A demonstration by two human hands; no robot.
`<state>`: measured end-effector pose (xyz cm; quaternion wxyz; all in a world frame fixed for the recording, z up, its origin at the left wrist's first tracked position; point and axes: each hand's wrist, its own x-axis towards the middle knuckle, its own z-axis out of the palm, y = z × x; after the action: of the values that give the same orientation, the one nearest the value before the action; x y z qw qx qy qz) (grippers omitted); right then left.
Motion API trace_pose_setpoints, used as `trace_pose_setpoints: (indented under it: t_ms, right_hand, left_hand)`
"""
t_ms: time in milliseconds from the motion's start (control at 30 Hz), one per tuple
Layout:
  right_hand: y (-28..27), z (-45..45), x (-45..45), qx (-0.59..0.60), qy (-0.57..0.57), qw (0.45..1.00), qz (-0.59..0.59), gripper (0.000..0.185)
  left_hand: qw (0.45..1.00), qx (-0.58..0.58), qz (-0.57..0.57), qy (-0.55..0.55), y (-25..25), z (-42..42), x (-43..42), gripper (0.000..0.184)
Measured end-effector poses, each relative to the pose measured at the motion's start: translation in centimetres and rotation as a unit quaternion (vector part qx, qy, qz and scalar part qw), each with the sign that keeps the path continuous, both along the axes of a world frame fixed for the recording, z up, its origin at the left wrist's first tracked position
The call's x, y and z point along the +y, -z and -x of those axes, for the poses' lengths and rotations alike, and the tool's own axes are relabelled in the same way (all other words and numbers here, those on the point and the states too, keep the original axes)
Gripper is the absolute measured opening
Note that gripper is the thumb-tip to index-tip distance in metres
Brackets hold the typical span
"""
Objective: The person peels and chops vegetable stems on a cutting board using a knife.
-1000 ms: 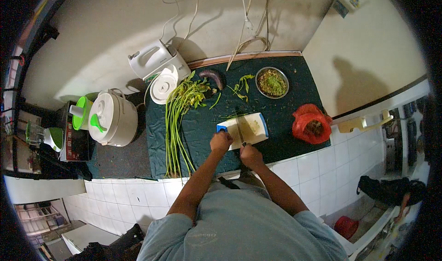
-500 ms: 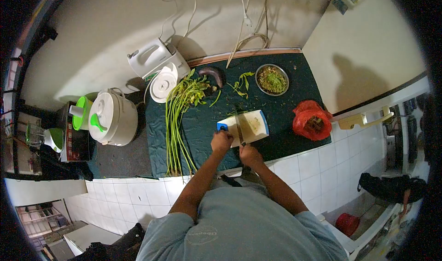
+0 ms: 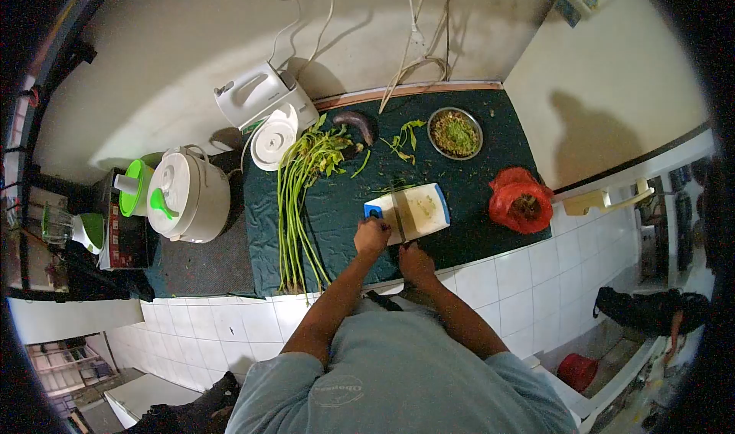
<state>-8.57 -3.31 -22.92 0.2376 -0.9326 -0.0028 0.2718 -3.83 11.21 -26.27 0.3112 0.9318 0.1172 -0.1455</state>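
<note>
Bare hands and converging forearms, seen from above

Both arms reach forward from the torso, elbows bent and set apart. The left forearm (image 3: 329,300) and right forearm (image 3: 462,311) slant inward toward the midline. The left hand (image 3: 372,236) lies slightly farther forward, knuckles up, its fingers curled under. The right hand (image 3: 416,263) is closed in a grip, near the left but not touching it.

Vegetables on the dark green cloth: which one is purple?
The curved eggplant, lying beside the leafy tops of the long-stemmed bunch; that bunch and the loose leaves are mostly green.
</note>
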Motion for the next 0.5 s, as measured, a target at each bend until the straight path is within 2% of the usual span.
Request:
trace_pose_setpoints:
  t_ms: [100, 200, 267, 400, 500]
  right_hand:
    - [0.4, -0.2, 0.3, -0.017, 0.045, 0.998, 0.029, 0.043]
    - [-1.2, -1.4, 0.2, 0.009, 0.005, 1.000, 0.023, 0.043]
    - [-2.9, -1.6, 0.6, 0.038, -0.021, 0.999, 0.002, 0.044]
    - [-1.2, 0.2, 1.0, 0.014, 0.005, 1.000, 0.015, 0.045]
    - [-1.4, -0.2, 0.7, 0.046, 0.034, 0.998, 0.035, 0.045]
  left_hand:
    - [1.000, 0.003, -0.001, 0.009, 0.4, 0.0, 0.2, 0.021]
    - [1.000, 0.001, -0.012, 0.018, 1.7, -0.4, 0.2, 0.020]
    - [1.000, -0.007, -0.011, 0.011, 0.5, -0.3, 0.1, 0.019]
    - [1.000, -0.014, 0.007, 0.017, -0.7, -0.1, 0.2, 0.017]
    - [1.000, 0.001, -0.013, 0.020, -0.6, 0.0, 0.4, 0.017]
